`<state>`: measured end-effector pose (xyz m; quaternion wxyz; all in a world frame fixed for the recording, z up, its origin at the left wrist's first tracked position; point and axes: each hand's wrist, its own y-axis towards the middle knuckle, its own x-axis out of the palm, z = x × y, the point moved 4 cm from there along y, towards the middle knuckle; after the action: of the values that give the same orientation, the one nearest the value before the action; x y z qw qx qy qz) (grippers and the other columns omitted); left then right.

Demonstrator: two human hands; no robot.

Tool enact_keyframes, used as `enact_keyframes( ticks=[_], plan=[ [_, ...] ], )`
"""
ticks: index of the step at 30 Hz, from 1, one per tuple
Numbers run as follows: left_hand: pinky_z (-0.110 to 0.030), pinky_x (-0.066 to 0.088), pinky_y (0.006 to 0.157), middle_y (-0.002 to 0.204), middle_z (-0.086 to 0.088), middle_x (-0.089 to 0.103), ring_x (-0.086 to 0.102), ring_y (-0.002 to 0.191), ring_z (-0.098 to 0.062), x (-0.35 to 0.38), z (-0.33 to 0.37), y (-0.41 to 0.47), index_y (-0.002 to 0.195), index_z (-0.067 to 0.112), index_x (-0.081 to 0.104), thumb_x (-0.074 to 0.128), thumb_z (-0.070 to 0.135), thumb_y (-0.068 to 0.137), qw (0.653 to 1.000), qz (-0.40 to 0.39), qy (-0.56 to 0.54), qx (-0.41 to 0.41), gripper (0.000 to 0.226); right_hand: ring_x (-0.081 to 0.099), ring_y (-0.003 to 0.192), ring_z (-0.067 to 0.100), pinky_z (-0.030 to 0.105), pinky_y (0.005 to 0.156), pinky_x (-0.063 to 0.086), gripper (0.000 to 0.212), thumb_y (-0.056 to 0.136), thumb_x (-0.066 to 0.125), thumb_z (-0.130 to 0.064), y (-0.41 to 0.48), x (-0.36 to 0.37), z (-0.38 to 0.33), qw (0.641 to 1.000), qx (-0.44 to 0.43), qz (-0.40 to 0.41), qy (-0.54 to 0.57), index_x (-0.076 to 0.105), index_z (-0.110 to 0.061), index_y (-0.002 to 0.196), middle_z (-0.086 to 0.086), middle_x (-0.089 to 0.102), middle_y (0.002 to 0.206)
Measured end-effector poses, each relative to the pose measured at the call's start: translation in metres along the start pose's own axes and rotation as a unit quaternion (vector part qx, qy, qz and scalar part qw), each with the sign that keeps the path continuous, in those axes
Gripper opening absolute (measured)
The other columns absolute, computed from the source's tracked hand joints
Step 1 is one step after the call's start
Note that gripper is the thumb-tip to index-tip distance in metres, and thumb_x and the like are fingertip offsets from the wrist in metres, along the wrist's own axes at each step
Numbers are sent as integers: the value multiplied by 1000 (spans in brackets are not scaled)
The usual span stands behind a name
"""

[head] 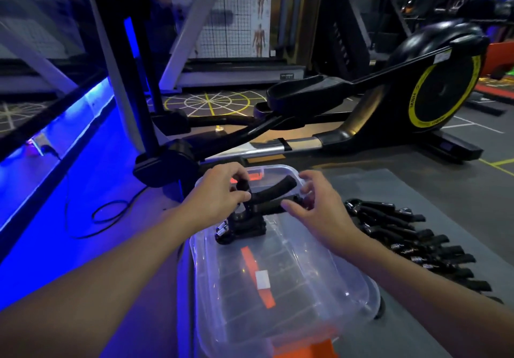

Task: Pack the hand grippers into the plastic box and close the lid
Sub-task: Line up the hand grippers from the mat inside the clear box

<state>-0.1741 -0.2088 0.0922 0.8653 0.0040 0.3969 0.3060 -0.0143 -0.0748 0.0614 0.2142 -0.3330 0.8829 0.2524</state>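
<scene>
The left hand (219,195) and the right hand (315,207) hold 1 hand gripper (275,183) up over the far end of the plastic box (319,268). The hand gripper is black. It has 2 soft, bumpy handles that spread apart like the letter V. The left hand pinches it near the place where the 2 handles meet. The right hand pinches the tip of the lower handle between thumb and bent fingers.

Just under the hand gripper sit a shiny coil spring (222,230) and more black parts. I cannot tell if they are inside the box or on top of it.

The plastic box is see-through, with an orange strip (251,260) on it. It sits on the floor in front of the person.

To the right, a pile of hand grippers (411,243) lies on a gray mat (417,188), near the box. A black and yellow exercise machine (434,93) stands behind.
</scene>
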Motion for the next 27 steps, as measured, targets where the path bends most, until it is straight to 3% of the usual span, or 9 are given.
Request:
enact_keyframes(
  ticks=[2, 6, 10, 15, 17, 20, 23, 27],
  plan=[
    [-16, 49, 55, 81, 7, 64, 62, 65, -11, -3, 0, 0, 91, 20, 61, 75, 8, 80, 1000, 2, -13, 3, 21, 63, 69, 11, 27, 65, 52, 42, 85, 74, -23, 2, 8, 2, 990, 72, -35, 120, 52, -21, 121, 6, 69, 85],
    [-24, 55, 61, 81, 2, 67, 65, 66, -15, -2, -4, -3, 90, 23, 61, 76, 11, 80, 1000, -6, 1, 7, 22, 66, 68, 18, 32, 66, 58, 22, 90, 68, -17, 3, 18, -2, 968, 105, -23, 227, 56, -19, 109, 14, 71, 82],
    [-16, 50, 52, 78, -8, 68, 65, 60, -10, 1, -12, -3, 88, 24, 60, 75, 10, 80, 1000, -28, 6, 3, 22, 66, 62, 22, 36, 63, 60, 11, 92, 65, -15, 7, 27, 0, 960, 138, -2, 244, 56, -12, 98, 18, 69, 78],
    [-11, 48, 54, 82, -1, 66, 64, 68, -10, 3, -23, -1, 89, 31, 59, 76, 16, 81, 998, -43, 45, 25, 24, 65, 56, 23, 34, 55, 57, 12, 90, 65, -13, 14, 37, 8, 958, 161, 11, 236, 55, -6, 92, 20, 68, 75],
    [-15, 50, 60, 85, 3, 66, 64, 74, -9, 5, -30, 2, 91, 34, 59, 73, 23, 83, 996, -52, 65, 36, 20, 65, 56, 22, 33, 54, 56, 12, 89, 65, -12, 19, 42, 13, 960, 167, 27, 222, 55, -8, 93, 19, 69, 77],
    [-35, 54, 74, 96, 12, 63, 61, 88, -9, 5, -39, 3, 98, 34, 60, 61, 36, 82, 991, -50, 114, 39, 16, 63, 55, 20, 33, 55, 57, 17, 88, 64, -13, 22, 49, 23, 964, 169, 44, 200, 49, -14, 95, 18, 69, 80],
    [-41, 48, 90, 120, 9, 57, 55, 109, -16, 1, -53, 2, 119, 25, 57, 48, 38, 79, 983, -31, 179, 17, 42, 61, 54, 20, 31, 54, 56, 21, 87, 64, -13, 22, 57, 39, 967, 181, 60, 170, 44, -14, 95, 19, 67, 83],
    [-42, 37, 103, 152, 5, 31, 37, 134, -19, -1, -83, -3, 143, 24, 37, 49, 34, 89, 960, -50, 272, -47, 56, 63, 54, 21, 39, 59, 57, 23, 84, 67, -16, 24, 72, 63, 967, 204, 81, 130, 44, -13, 89, 17, 67, 79]
  ],
)
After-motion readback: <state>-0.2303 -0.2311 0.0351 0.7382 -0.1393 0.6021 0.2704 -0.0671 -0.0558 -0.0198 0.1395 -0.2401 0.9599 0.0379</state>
